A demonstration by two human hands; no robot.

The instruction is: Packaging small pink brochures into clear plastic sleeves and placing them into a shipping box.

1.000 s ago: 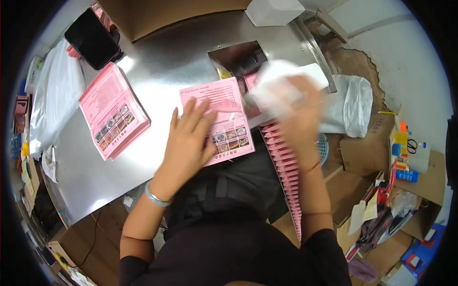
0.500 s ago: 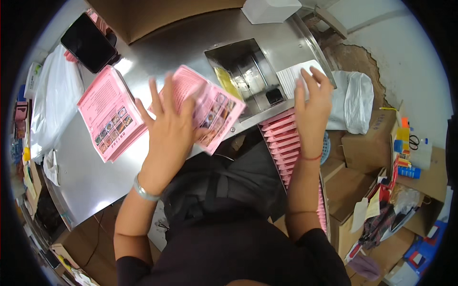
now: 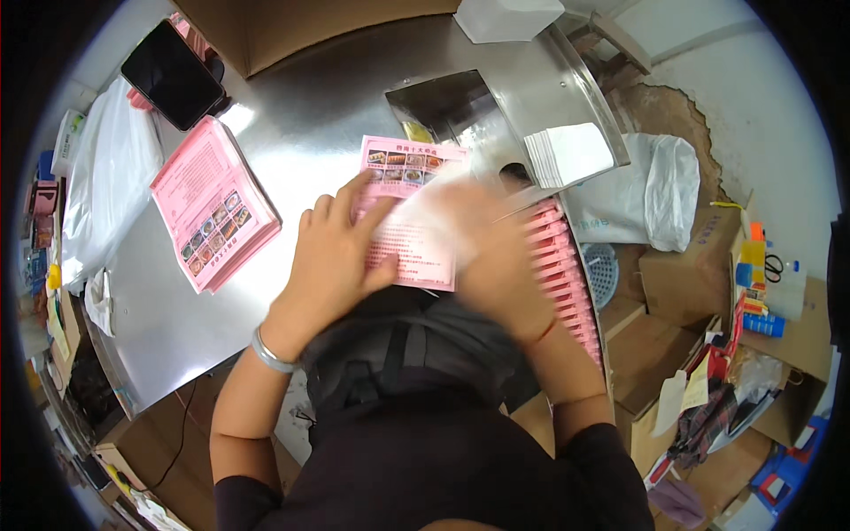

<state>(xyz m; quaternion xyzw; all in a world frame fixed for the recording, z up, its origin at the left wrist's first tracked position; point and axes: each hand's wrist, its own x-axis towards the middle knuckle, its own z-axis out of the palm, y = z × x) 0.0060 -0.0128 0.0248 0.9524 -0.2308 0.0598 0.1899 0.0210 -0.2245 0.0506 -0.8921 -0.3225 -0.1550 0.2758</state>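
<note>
A pink printed leaflet (image 3: 412, 252) with rows of small food pictures lies at the table's front edge, before my body. My left hand (image 3: 328, 252) grips its left side, fingers and thumb on the paper. Over the leaflet, my right hand (image 3: 500, 257) is smeared by motion with a thin white paper piece (image 3: 443, 208), also blurred. A stack of folded white papers (image 3: 575, 155) sits to the right, beside the table's dark rectangular opening (image 3: 452, 102). Farther left is a thick pile of similar pink leaflets (image 3: 208, 212).
Below my right forearm stands a long row of folded pink leaflets (image 3: 562, 270). A phone (image 3: 173, 75) stands at the back left, near a cardboard box (image 3: 319, 31). White plastic bags (image 3: 111, 186) flank the metal table (image 3: 159, 332). Cartons (image 3: 682, 274) stand at the right.
The pink leaflet has turned and settled in front of me, with my left hand at its left side. My right hand has moved left from the white stack, bringing a white paper over the leaflet.
</note>
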